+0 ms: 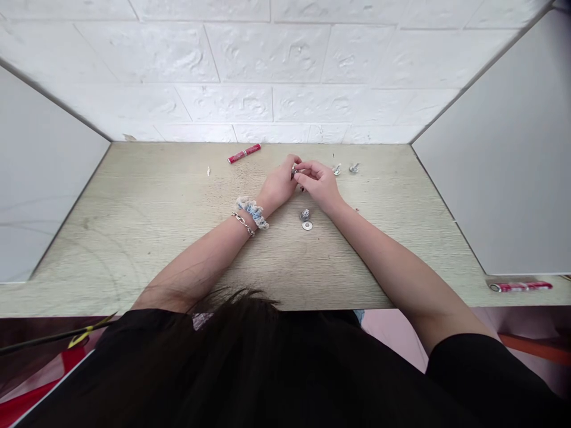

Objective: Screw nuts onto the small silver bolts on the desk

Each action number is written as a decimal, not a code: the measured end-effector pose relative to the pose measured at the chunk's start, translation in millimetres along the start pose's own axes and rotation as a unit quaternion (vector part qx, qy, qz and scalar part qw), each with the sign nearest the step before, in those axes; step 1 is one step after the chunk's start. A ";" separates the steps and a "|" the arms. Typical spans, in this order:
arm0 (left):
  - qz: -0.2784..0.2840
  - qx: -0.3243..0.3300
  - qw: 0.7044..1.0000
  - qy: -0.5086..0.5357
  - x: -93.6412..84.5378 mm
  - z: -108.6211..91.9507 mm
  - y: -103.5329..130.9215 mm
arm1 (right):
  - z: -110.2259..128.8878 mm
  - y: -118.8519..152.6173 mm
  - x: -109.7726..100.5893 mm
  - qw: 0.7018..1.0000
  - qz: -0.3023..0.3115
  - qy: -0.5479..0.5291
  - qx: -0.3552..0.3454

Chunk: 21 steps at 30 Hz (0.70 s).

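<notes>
My left hand (279, 185) and my right hand (322, 185) meet above the middle of the table, fingertips closed together. Between them shows a small dark-silver metal piece (293, 173), mostly covered by the fingers; its exact kind is not clear. The left thumb side and the right thumb and forefinger are pressed on it. Just below the hands stands a small metal fastener (304, 214), like a bolt with a nut. A flat round washer (307, 226) lies directly in front of it. Past the right hand are two similar metal fasteners, one nearer (336, 170) and one farther right (354, 168).
A red tube (244, 153) lies near the white brick wall (267, 53). Another red tube (521, 287) lies at the table's front right. A white scrap (208, 171) is at left. Grey panels (504, 148) stand on both sides of the wooden table (178, 196).
</notes>
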State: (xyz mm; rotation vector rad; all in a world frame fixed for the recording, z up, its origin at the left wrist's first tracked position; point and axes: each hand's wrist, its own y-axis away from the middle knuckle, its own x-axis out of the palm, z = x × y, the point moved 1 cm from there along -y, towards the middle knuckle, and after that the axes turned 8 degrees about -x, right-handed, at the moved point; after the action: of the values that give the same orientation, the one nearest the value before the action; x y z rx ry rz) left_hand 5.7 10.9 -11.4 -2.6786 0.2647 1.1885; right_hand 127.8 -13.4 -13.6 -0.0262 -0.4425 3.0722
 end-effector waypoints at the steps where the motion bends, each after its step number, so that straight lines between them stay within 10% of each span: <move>1: 0.001 0.002 1.000 0.003 0.1 0.2 -0.1 | -0.3 -0.1 0.2 1.000 0.004 0.001 0.003; 21: 0.012 0.017 0.999 -0.033 3.4 1.3 -2.0 | -4.9 1.3 -3.7 0.981 0.033 0.181 -0.059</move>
State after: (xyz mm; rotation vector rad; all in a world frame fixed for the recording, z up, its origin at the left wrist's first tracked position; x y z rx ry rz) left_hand 7.5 12.8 -14.7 -2.6092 0.3037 1.2651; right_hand 131.5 -13.4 -18.7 -0.6021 -0.6084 2.9997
